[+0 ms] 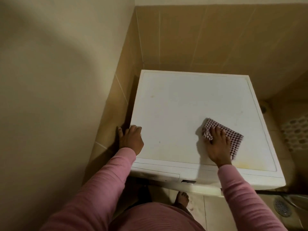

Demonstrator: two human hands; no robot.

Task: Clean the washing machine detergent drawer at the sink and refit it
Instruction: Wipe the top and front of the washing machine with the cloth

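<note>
**Tiled corner: cloth pressed on the washer top**

Pale floor tiles (215, 212) lie nearest, with a bare foot (182, 198) on them. Above stands a white front-loading washing machine (183, 100). Its white plastic detergent drawer (156, 174) sits flush in the front panel's left end. The left hand (131, 139) rests on the top's left edge, fingers together on the lid, thumb down the side. The right hand (216, 147) presses flat, fingers apart, on a maroon-and-white checked cloth (235, 140). Beige wall tiles (216, 39) rise behind.
</note>
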